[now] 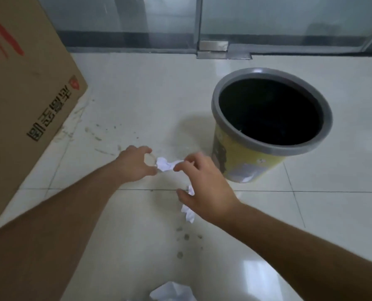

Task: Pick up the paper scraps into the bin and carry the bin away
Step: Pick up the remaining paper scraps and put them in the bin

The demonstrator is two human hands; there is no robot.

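Observation:
A yellow bin [249,158] with a grey rim and a dark inside stands upright on the tiled floor, right of centre. A crumpled white paper scrap [164,166] lies on the floor just left of it. My left hand [135,165] is open, its thumb and fingers curled around the scrap's left end. My right hand [204,187] hovers at the scrap's right end, fingertips touching it. A second white scrap [188,213] sticks out from under its palm, tucked behind the thumb. A third scrap [172,292] lies at the bottom edge of the view.
A large cardboard box [29,88] with red and black print stands at the left. Frosted glass doors [278,20] with a metal floor fitting [213,48] close off the back. Dirt specks mark the pale tiled floor [137,235].

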